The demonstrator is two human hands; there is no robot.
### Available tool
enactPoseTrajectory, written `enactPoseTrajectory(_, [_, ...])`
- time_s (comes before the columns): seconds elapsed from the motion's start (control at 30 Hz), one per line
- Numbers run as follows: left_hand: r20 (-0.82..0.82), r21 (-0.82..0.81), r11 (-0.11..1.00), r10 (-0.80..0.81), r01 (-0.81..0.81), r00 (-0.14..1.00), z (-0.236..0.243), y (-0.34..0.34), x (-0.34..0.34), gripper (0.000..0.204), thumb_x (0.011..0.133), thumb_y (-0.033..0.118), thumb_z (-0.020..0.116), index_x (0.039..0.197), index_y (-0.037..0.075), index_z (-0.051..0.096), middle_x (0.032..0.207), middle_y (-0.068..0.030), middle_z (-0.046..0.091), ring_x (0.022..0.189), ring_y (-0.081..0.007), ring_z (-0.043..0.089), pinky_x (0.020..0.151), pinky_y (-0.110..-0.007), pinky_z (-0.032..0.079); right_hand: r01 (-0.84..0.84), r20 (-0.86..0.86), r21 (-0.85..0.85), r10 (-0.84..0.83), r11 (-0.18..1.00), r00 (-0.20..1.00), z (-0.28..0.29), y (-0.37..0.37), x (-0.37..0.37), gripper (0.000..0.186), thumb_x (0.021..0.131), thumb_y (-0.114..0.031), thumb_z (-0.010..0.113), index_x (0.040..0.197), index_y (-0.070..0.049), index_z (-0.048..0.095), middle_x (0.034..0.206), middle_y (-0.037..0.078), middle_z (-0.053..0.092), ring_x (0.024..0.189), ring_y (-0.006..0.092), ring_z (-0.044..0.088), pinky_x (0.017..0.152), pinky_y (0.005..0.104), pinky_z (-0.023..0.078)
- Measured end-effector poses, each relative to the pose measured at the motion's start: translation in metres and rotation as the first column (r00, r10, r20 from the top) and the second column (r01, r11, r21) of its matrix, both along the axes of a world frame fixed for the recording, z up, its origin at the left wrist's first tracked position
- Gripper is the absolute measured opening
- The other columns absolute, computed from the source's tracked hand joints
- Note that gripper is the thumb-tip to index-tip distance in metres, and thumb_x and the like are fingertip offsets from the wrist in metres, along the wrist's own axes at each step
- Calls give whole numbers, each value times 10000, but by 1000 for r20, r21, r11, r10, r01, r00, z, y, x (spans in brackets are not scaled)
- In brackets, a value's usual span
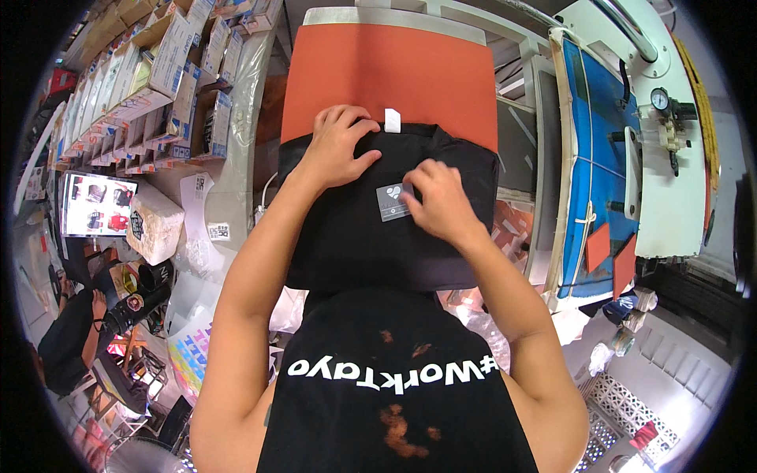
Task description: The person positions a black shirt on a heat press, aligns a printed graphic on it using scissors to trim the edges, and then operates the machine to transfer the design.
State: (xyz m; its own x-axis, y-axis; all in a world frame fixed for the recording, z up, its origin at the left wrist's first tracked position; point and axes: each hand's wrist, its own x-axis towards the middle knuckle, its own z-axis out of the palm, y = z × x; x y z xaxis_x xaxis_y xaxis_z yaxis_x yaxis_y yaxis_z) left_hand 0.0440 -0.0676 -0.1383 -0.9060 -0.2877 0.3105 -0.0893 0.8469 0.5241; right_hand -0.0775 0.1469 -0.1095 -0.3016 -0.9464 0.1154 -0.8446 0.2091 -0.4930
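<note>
— Right, item 1, what have I got on the platen?

— Black garment point(371, 236), folded, laid across the orange pad point(386, 79) of the press; white neck tag point(392, 120) at its top edge.

— Hands?

— Left hand point(339, 146) flat, fingers spread, pressing the collar area. Right hand point(441, 201) fingers pinched narrow on the small grey label point(390, 201) (a transfer, I judge), touching its right edge.

— Progress?

— Garment laid out: done. Label on the cloth, not yet let go. Pressing remains, as I read it; blue upper plate point(599, 158) stands aside to the right.

Garment point(355, 236) on press pad point(386, 79), patch point(392, 202) on garment, boxed shelves point(150, 87) left, machine point(631, 142) right.
</note>
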Motion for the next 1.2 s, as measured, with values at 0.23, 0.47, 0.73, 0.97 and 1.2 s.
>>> enactPoseTrajectory(0.23, [-94,31,997,78,-76,992,0,4,-2,289,781,179,763,1051,104,689,1222,-87,599,1228,-308,511,1069,-474,323,87,202,92,-104,992,974,0,4,8,185,795,-92,767,934,-36,659,861,111,631,843,286,629,770,399,471])
enactPoseTrajectory(0.47, [-243,80,953,303,-292,922,1,14,24,210,784,89,720,992,93,692,1124,-65,636,1144,-290,575,1038,-463,354,188,396,61,-197,980,897,16,-39,-21,142,828,-93,719,919,2,668,848,198,694,840,367,689,757,435,529])
enactPoseTrajectory(0.73, [-142,18,976,216,-216,966,-4,33,34,167,800,108,744,951,96,676,1222,-82,604,1257,-287,530,1134,-558,274,202,-40,36,-201,979,979,10,-32,-16,227,823,-203,737,928,-8,686,1241,171,600,1235,366,524,982,473,440])
enactPoseTrajectory(0.97, [-24,-23,991,130,-130,991,-6,39,36,175,831,192,770,886,87,642,1320,-120,582,1387,-345,430,1189,-613,192,187,-206,-118,-209,975,956,-27,-1,-5,151,821,-157,686,876,-16,690,1320,200,576,1311,377,475,1114,562,311])
enactPoseTrajectory(1.2, [-93,-92,993,63,-71,994,-3,43,33,196,819,172,775,993,117,702,1253,-38,634,1337,-279,498,1184,-623,214,79,-241,-253,-142,964,960,-33,0,3,389,753,-79,703,1138,-129,684,1261,16,635,1235,278,522,1050,508,342])
